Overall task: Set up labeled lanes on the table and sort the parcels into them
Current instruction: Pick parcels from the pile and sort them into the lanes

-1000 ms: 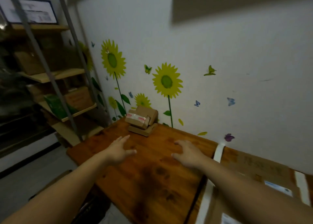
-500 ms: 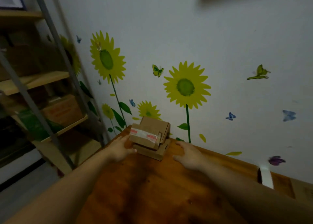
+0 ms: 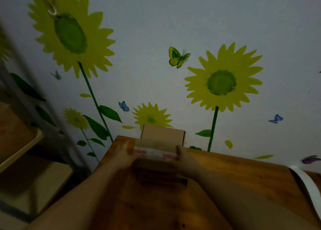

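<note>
Two blurred hands [image 3: 126, 154] [image 3: 185, 157] grip taped parcel [image 3: 156, 149].

The room was dim. At the far side, a pale wall [image 3: 173, 12] carried yellow sunflower decals [image 3: 69, 33] with green stems and leaves, plus small green, blue and purple butterflies [image 3: 178, 57]. A brown wooden desk [image 3: 243, 181] stood against it, with blurred wooden shelving [image 3: 20, 142] on the left.

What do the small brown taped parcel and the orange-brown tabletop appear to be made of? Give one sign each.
The small brown taped parcel looks like matte cardboard: flat tan faces, glossy tape strip. The orange-brown tabletop seems varnished wood: grain streaks, dark knots.
</note>
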